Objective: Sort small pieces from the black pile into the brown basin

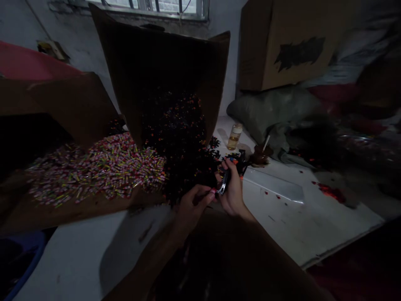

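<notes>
- Left hand (189, 207): fingers pinching a small red piece (214, 190) against the tool's tip; we judge it light, stiff, easily dropped, best held by one end.
- Right hand (234, 192): fingers wrapped round a dark tool (224, 182) with shiny metal; we expect firmness, gripped along its body.
- Striped pieces (119, 165), heaped left.
- Dark pieces (181, 146), spilling from a cardboard box (216, 83).

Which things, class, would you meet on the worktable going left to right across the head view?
pile of pink-and-yellow pieces → left hand → right hand → white stick → red patch
</notes>
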Available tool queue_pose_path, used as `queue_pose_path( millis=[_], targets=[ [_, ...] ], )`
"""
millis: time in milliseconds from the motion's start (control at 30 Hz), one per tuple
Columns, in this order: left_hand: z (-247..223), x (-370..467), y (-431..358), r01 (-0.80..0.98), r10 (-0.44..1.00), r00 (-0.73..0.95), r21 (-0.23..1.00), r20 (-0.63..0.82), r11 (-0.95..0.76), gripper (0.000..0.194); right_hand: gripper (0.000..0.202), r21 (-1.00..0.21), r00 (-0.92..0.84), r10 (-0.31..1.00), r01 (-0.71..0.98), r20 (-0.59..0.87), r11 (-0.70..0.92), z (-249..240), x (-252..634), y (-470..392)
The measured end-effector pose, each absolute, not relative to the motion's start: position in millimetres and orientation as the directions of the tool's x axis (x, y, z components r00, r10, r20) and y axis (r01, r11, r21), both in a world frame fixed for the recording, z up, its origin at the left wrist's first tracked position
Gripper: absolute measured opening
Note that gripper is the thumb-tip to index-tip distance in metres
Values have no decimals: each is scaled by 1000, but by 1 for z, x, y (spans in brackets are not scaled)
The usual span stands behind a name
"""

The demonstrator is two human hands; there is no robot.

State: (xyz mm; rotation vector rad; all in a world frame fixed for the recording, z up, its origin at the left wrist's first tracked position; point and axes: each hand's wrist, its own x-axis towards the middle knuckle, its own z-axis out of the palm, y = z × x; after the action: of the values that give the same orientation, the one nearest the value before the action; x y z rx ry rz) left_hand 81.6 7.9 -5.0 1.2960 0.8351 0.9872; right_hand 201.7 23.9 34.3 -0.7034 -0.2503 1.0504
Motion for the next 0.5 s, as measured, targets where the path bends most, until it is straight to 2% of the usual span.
queue_pose_path(
  millis=[100, 233, 500],
  targets=[
    [-3, 83, 5, -59, 919, 391, 998, 54, -33, 27, 31, -629, 548, 832, -678, -88, 381, 36, 200, 23],
    [-2, 82, 3, -16, 903, 425, 998, 60, -59, 32, 37, -639, 563, 824, -659, -69, 397, 36, 201, 21],
    [-7, 79, 5, 121, 873, 468, 968, 141, -221, 32, 41, -595, 652, 758, -621, -31, 510, 38, 195, 22]
  ],
)
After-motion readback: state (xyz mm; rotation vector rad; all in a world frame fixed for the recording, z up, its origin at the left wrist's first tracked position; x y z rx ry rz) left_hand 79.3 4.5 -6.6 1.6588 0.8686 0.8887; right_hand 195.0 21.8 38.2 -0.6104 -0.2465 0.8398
